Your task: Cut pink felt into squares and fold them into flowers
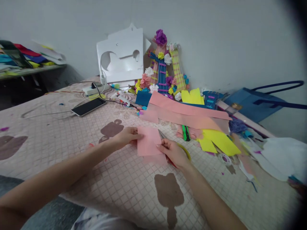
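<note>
A small rectangular piece of pink paper is held up between my two hands, just above the table. My left hand pinches its left edge near the top, the thumb lying on the face. On the lower right edge, my right hand grips it between thumb and fingers. Scissors with a yellow and red handle show around my right hand, partly hidden by it; I cannot tell whether the hand also holds them. Under the lower edge of the paper, another pink piece shows.
Long pink strips lie behind my hands, with a green cutter knife and yellow paper nearby. A phone, a glue gun and a power strip sit farther back left. Paper-flower decorations lean against the wall.
</note>
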### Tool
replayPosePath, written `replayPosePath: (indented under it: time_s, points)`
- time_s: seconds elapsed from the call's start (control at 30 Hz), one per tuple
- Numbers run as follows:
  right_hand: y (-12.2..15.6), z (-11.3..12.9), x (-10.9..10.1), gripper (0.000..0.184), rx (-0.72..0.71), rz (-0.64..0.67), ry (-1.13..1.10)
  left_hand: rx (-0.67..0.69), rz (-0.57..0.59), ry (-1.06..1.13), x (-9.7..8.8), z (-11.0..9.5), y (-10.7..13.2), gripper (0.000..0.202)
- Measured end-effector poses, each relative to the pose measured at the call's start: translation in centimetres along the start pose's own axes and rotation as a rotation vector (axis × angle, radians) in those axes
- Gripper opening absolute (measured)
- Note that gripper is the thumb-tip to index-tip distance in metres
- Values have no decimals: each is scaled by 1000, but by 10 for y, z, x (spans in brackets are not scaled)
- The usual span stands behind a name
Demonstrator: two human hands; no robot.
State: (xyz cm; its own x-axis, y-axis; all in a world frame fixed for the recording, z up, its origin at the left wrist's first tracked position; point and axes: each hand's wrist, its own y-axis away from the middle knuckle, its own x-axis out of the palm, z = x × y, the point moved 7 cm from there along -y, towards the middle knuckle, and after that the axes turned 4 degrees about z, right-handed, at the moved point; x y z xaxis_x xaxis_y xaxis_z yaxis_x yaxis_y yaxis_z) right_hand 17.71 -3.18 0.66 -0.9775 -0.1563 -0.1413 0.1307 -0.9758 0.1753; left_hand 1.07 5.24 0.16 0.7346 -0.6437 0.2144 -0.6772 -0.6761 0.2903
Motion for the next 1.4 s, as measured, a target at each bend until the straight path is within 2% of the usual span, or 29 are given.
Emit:
replayPosePath:
  time_s: [0.07,0.13,0.23,0.33,0.37,0.5,0.63,0.7,0.8,0.87,0.93,1.0,1.07,1.1,1.13,1.23,1.33,1.4]
  points:
    - [2,1,11,27,18,103,66,-44,-29,-38,-17,1,13,42]
    - [4,3,19,25,-1,165,150,-93,-8,-97,-28,2,20,39]
    - [5,3,23,23,-48,166,259,-103,62,-225,-33,0,18,33]
    - [5,0,23,16,-48,148,306,-54,45,-326,-36,-5,12,31]
    - [5,0,23,23,-42,147,295,-45,29,-337,-38,-7,11,31]
    - [8,2,26,61,-14,175,99,-15,-29,-308,-46,-20,16,33]
    - [14,9,37,64,79,243,-218,11,-68,-264,-54,-32,25,34]
    - [17,10,43,68,137,288,-268,13,-74,-276,-59,-32,24,36]
    - [20,0,44,72,193,280,-68,3,-74,-415,-67,-24,19,38]
    - [17,-5,34,56,141,158,226,19,-72,-559,-70,-19,17,37]
    - [14,-2,25,35,29,29,491,80,-106,-739,-71,-22,21,33]
    - [13,3,22,23,-85,-48,632,182,-210,-974,-69,-32,33,28]
    - [13,11,25,20,-176,-70,693,302,-354,-1217,-62,-43,51,25]
    - [14,15,28,19,-211,-66,715,360,-403,-1293,-57,-45,60,23]
    - [14,19,31,19,-244,-51,737,412,-404,-1330,-50,-44,68,22]
    - [15,29,45,20,-324,50,854,540,-257,-1318,-25,-30,89,16]
    - [17,33,58,13,-399,171,1058,563,-95,-1314,-3,-14,104,15]
    - [17,32,64,11,-435,213,1184,543,-64,-1342,6,-9,110,16]
